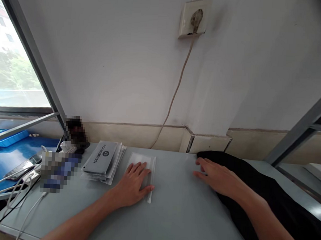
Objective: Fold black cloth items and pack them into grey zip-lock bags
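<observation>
Touching bag beside apparently bagged pouches.

Between the left hand and the right hand, a bare lane of the worktop runs up to the back edge, where the wall bars further reach. Only a narrow gap parts the stack of packed pouches from the clear bag beneath the left hand. Cables clutter the left edge, black cloth covers much of the right side, and slanting metal posts flank both ends.
</observation>
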`<state>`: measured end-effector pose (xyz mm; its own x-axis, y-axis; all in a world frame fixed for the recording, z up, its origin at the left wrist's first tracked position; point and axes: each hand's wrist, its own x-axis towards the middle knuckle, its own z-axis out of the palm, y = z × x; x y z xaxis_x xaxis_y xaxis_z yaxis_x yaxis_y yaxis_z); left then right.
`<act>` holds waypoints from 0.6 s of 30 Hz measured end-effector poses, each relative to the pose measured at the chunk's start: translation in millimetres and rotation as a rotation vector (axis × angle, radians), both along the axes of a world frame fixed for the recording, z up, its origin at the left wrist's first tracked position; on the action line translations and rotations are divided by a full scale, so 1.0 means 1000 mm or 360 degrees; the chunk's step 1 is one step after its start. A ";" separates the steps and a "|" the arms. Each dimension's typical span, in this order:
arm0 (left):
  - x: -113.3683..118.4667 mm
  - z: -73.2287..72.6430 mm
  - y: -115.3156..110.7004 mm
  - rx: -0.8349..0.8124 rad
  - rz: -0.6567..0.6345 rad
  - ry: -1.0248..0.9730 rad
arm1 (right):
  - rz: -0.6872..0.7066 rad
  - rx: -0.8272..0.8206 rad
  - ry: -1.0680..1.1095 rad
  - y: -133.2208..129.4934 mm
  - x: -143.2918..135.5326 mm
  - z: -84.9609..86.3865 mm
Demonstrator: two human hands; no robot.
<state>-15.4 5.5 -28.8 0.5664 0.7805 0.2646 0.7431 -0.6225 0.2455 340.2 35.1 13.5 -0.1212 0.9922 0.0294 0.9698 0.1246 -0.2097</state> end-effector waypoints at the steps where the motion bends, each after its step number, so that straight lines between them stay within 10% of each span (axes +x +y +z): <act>1: -0.001 -0.004 0.001 -0.0012 0.0023 0.0026 | 0.0111 -0.0043 -0.0019 -0.005 -0.016 0.003; 8: -0.001 -0.004 0.007 0.0016 0.0211 -0.0035 | 0.0313 0.0009 -0.0233 -0.032 -0.096 -0.010; 18: -0.001 0.000 0.012 0.0238 0.0217 -0.0048 | 0.0500 0.0481 0.0083 -0.031 -0.133 -0.050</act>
<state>-16.7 17.5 -28.7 0.4480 0.8004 0.3983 0.8168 -0.5476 0.1815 207.1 4.0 -37.0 -0.4064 0.8532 0.3271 0.8640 0.4753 -0.1663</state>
